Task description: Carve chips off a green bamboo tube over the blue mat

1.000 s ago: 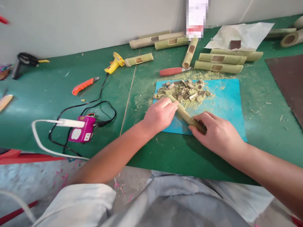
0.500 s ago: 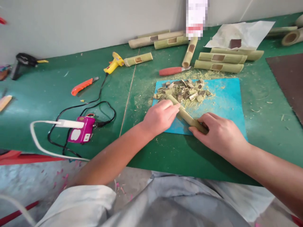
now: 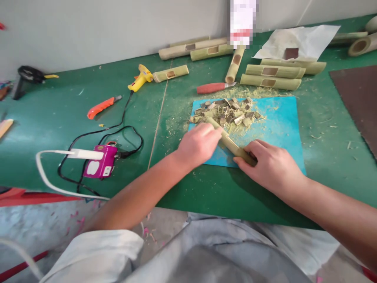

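A pale green bamboo tube (image 3: 233, 146) with a cut opening in its upper side lies slanted over the near part of a blue mat (image 3: 282, 129). My left hand (image 3: 199, 144) is closed round its upper left portion. Round the lower right end, the fingers and thumb of my right hand (image 3: 272, 165) are wrapped. Just beyond the tube, a heap of bamboo chips (image 3: 228, 111) and dust covers the mat's far left part. A red-handled knife (image 3: 210, 88) rests behind the mat.
Behind are notched bamboo tubes (image 3: 270, 81) and white paper (image 3: 294, 41). To the left lie a yellow glue gun (image 3: 141, 78), an orange cutter (image 3: 101, 107) and a purple power adapter (image 3: 100, 162) with cables. A brown board (image 3: 357, 98) is at right.
The camera view has shifted slightly. Near my left fingers, a little more of the tube's cut opening shows. Both hands keep their hold on the tube.
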Available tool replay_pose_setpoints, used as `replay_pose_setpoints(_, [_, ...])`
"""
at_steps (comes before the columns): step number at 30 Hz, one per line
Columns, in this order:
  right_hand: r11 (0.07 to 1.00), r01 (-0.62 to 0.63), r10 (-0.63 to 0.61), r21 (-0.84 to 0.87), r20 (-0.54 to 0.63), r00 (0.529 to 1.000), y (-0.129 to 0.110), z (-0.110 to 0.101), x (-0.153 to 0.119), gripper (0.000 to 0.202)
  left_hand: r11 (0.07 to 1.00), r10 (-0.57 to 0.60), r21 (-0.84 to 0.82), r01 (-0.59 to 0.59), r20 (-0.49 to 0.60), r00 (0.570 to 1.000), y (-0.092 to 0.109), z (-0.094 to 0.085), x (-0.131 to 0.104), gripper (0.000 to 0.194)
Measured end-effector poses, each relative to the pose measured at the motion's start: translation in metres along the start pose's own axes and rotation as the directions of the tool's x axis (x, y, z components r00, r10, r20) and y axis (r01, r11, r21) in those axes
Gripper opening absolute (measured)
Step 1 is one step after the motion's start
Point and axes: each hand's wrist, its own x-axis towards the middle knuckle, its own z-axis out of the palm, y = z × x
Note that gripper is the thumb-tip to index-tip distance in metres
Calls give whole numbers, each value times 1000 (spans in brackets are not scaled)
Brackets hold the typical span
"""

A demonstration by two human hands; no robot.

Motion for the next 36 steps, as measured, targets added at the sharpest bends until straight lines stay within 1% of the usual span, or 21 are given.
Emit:
replay_pose_setpoints(2, [1000, 9, -9, -2, 0, 1000, 0, 0, 0, 23, 998, 40, -45, -38, 55, 998, 0, -1, 1, 27])
replay_pose_setpoints(3, [1000, 11, -11, -4, 0, 1000, 0, 0, 0, 23, 997, 55, -61, -51, 68, 996, 0, -1, 1, 26])
replay_pose_setpoints(4, [1000, 8, -8, -5, -1, 1000, 1, 0, 0, 24, 998, 44, -55, -41, 61, 997, 0, -2, 1, 27])
replay_pose_setpoints(6, [1000, 0, 0, -5, -1, 1000, 1, 0, 0, 24, 997, -77, 8, 77, 54, 996, -1, -2, 1, 32])
replay_pose_setpoints(7, [1000, 0, 0, -4, 1, 1000, 1, 0, -1, 24, 996, -87, 17, 86, 72, 994, -1, -2, 1, 32])
replay_pose_setpoints(10, [1000, 7, -7, -2, -4, 1000, 1, 1, -1, 24, 998, 15, -59, -8, 118, 993, -1, -2, 0, 30])
replay_pose_setpoints(11, [1000, 6, -6, -3, -9, 1000, 1, 1, -1, 25, 998, 10, -65, -2, 117, 993, -1, -2, 0, 30])
replay_pose_setpoints(14, [1000, 5, -5, -7, -18, 1000, 1, 1, -1, 25, 996, -94, 6, 94, 63, 994, -1, -2, -1, 31])
replay_pose_setpoints(17, [1000, 16, -16, -9, -14, 1000, 2, 2, -1, 24, 999, 23, -48, -19, 97, 995, -1, -1, 0, 30])
replay_pose_setpoints(18, [1000, 14, -15, -10, -15, 1000, 2, 2, -1, 24, 998, 20, -55, -15, 95, 995, -2, 0, 0, 30])
replay_pose_setpoints(21, [1000, 8, -8, -14, -15, 1000, 1, 2, 0, 25, 997, -78, -12, 79, 22, 997, -3, 1, -1, 31])
replay_pose_setpoints(24, [1000, 19, -19, -9, -6, 1000, 1, 2, 0, 23, 998, 34, -52, -30, 83, 996, -4, 2, -2, 28])
replay_pose_setpoints(25, [1000, 20, -20, -7, -7, 1000, 1, 2, 0, 23, 997, 38, -65, -32, 91, 995, -4, 3, -2, 28])
replay_pose_setpoints(26, [1000, 17, -17, -5, -10, 1000, 1, 2, 0, 24, 998, 23, -61, -19, 68, 997, -4, 3, -2, 29])
replay_pose_setpoints(28, [1000, 14, -14, -4, -10, 1000, 1, 2, -1, 25, 998, -56, -28, 56, 19, 998, -4, 4, -2, 30])
replay_pose_setpoints(29, [1000, 15, -15, -4, -10, 1000, 1, 2, -1, 25, 999, -43, -22, 44, 27, 999, -4, 4, -1, 30])
replay_pose_setpoints(32, [1000, 22, -22, -7, -6, 1000, 1, 2, -2, 24, 996, 53, -75, -49, 55, 997, -4, 3, 0, 27])
replay_pose_setpoints(33, [1000, 20, -20, -7, -10, 1000, 2, 2, -2, 24, 996, 57, -78, -54, 42, 998, -4, 3, 1, 26])
replay_pose_setpoints(36, [1000, 10, -10, -3, -12, 1000, 2, 3, -2, 24, 999, -45, -10, 45, 11, 999, -7, 3, 1, 29])
